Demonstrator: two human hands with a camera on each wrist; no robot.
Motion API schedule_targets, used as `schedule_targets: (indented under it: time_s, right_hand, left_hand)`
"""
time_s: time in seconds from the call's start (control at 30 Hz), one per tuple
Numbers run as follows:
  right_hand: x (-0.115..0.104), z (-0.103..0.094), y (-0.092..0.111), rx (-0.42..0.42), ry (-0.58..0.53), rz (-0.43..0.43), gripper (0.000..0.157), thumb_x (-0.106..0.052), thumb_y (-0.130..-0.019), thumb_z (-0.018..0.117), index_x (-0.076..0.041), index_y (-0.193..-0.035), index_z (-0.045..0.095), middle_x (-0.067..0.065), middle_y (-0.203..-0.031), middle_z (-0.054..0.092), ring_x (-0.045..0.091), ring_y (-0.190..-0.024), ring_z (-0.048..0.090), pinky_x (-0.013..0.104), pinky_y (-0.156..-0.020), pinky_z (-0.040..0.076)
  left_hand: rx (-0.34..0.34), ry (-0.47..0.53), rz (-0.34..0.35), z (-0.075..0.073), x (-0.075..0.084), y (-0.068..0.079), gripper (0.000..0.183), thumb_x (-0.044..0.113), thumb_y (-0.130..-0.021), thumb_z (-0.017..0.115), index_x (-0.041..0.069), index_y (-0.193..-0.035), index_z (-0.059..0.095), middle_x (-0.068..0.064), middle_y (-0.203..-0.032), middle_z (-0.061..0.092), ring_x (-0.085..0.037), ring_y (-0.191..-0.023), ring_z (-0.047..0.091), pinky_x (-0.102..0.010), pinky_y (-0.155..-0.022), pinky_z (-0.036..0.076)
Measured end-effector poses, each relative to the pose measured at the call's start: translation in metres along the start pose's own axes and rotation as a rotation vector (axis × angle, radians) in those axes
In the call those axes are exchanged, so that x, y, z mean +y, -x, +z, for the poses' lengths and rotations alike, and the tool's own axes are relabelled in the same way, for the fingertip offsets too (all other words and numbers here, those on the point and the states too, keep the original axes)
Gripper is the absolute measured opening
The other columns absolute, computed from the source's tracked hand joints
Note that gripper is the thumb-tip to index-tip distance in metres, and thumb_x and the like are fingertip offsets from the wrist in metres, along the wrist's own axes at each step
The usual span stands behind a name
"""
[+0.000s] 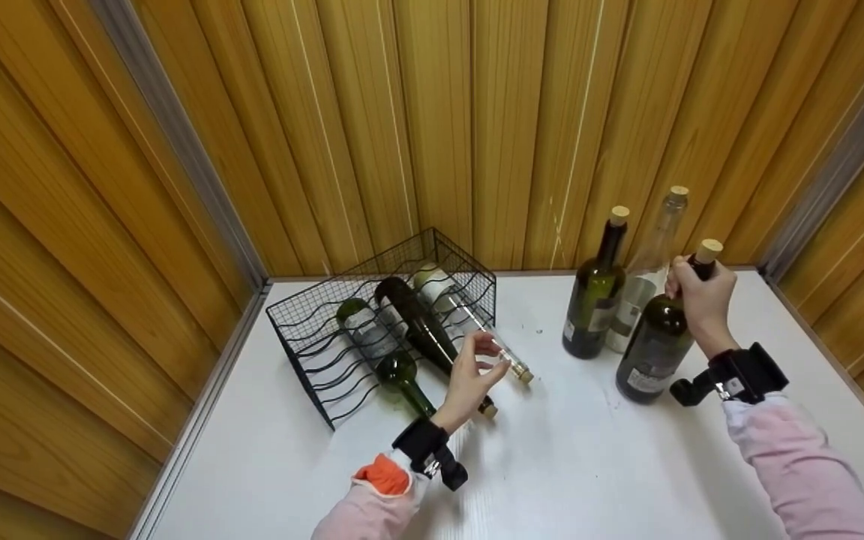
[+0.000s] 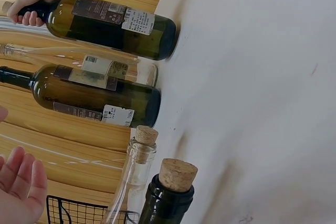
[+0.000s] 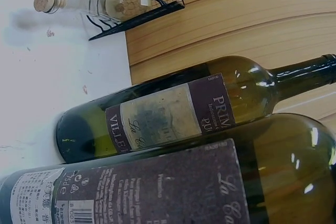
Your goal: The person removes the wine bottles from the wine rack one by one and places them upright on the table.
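My right hand [image 1: 704,300] grips the neck of a dark green wine bottle [image 1: 655,349], just under its cork; the base is down at the white table. Close behind it stand a clear glass bottle [image 1: 636,300] and another dark green wine bottle [image 1: 593,307], both corked. Over the rack, my left hand [image 1: 471,379] holds nothing, fingers loosely bent and thumb apart. Below and around that hand lie a corked clear bottle [image 1: 466,315], a corked dark brown bottle [image 1: 421,322] and a green bottle [image 1: 372,334], whose mouth is hidden by the left wrist.
The lying bottles rest in a black wire rack [image 1: 304,375] with wavy bars and a mesh back, at the table's left rear. Wood-patterned panels [image 1: 507,135] close off the back and sides of the white table [image 1: 552,465].
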State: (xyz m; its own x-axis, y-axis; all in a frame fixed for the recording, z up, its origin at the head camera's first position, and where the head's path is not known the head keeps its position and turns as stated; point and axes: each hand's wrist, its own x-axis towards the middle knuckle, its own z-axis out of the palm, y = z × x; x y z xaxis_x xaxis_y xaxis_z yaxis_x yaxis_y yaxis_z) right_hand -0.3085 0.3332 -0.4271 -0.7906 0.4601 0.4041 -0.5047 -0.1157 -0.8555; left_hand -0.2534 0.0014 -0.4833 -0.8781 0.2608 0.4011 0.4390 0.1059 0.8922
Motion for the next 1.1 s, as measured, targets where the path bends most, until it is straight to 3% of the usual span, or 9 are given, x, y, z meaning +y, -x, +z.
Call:
schedule_targets:
  time_s: [0.13,0.3,0.4,0.57,0.73,0.8,0.83,1.0,1.1]
  right_hand:
    - [0.005,-0.002,-0.002,0.022,-0.003,-0.003,0.031,0.009,-0.09,0.052,0.0,-0.061,0.055,0.003,-0.045,0.05,0.012,-0.037,0.046,0.02,-0.04,0.04]
    - [0.008,-0.003,-0.002,0.036,-0.022,-0.025,0.03,0.01,-0.089,0.052,0.002,-0.06,0.054,0.004,-0.045,0.049,0.013,-0.036,0.045,0.02,-0.04,0.039]
    - [0.009,-0.005,-0.002,0.028,-0.032,-0.031,0.029,0.012,-0.089,0.051,0.004,-0.062,0.054,0.005,-0.046,0.049,0.013,-0.037,0.045,0.021,-0.04,0.038]
    - [0.007,-0.006,-0.002,-0.009,-0.032,-0.04,0.025,0.013,-0.089,0.048,0.009,-0.064,0.051,0.007,-0.046,0.048,0.015,-0.037,0.045,0.022,-0.041,0.039]
    - [0.009,-0.005,-0.003,0.007,-0.022,-0.034,0.029,0.012,-0.089,0.049,0.002,-0.062,0.053,0.005,-0.045,0.048,0.014,-0.037,0.045,0.021,-0.042,0.04]
    - [0.01,-0.006,-0.004,0.003,-0.015,-0.028,0.03,0.012,-0.09,0.049,0.0,-0.062,0.054,0.005,-0.046,0.049,0.013,-0.038,0.046,0.02,-0.042,0.04]
    - [0.009,-0.006,-0.003,-0.009,-0.008,-0.026,0.031,0.011,-0.09,0.049,-0.001,-0.062,0.054,0.006,-0.046,0.049,0.014,-0.038,0.047,0.02,-0.043,0.041]
    - [-0.001,-0.003,0.003,-0.059,0.02,-0.034,0.031,0.01,-0.092,0.051,-0.001,-0.064,0.057,0.008,-0.048,0.054,0.015,-0.04,0.052,0.021,-0.045,0.045]
    - [-0.007,0.0,0.006,-0.065,0.041,-0.032,0.029,0.008,-0.093,0.054,-0.003,-0.067,0.058,0.008,-0.051,0.059,0.015,-0.042,0.056,0.021,-0.046,0.047]
  left_hand:
    - [0.0,0.014,-0.01,0.0,-0.001,0.0,0.037,-0.007,-0.087,0.064,-0.018,-0.117,0.046,-0.038,-0.109,0.059,-0.055,-0.103,0.057,-0.044,-0.084,0.055]
    - [-0.009,0.019,-0.003,0.001,-0.005,0.0,0.038,-0.006,-0.087,0.065,-0.02,-0.117,0.046,-0.038,-0.109,0.059,-0.054,-0.102,0.058,-0.021,-0.08,0.05]
    - [-0.014,0.016,0.012,0.001,-0.005,0.0,0.037,-0.006,-0.087,0.065,-0.019,-0.117,0.047,-0.034,-0.108,0.061,-0.052,-0.101,0.059,-0.019,-0.079,0.05]
    - [-0.025,0.002,0.007,0.0,-0.005,-0.002,0.035,-0.007,-0.088,0.063,-0.019,-0.118,0.047,-0.034,-0.108,0.061,-0.051,-0.102,0.059,-0.024,-0.081,0.053]
    - [-0.027,-0.047,0.007,0.007,-0.028,-0.011,0.034,-0.006,-0.089,0.062,-0.015,-0.119,0.048,-0.035,-0.108,0.061,-0.049,-0.101,0.06,-0.041,-0.082,0.056]
    - [-0.031,-0.07,0.005,0.006,-0.037,-0.016,0.034,-0.004,-0.089,0.063,-0.013,-0.119,0.049,-0.033,-0.108,0.061,-0.047,-0.101,0.061,-0.043,-0.081,0.056]
    - [-0.035,-0.073,0.005,0.002,-0.037,-0.018,0.034,-0.003,-0.09,0.064,-0.011,-0.12,0.05,-0.032,-0.108,0.061,-0.045,-0.101,0.061,-0.046,-0.081,0.055]
    - [-0.102,-0.117,-0.035,-0.023,-0.024,-0.033,0.032,0.003,-0.09,0.067,-0.007,-0.117,0.053,-0.025,-0.108,0.062,-0.036,-0.1,0.062,-0.03,-0.079,0.052]
    - [-0.119,-0.182,-0.027,-0.039,-0.016,-0.041,0.03,0.005,-0.091,0.066,-0.006,-0.116,0.053,-0.023,-0.108,0.062,-0.034,-0.101,0.061,-0.027,-0.08,0.051]
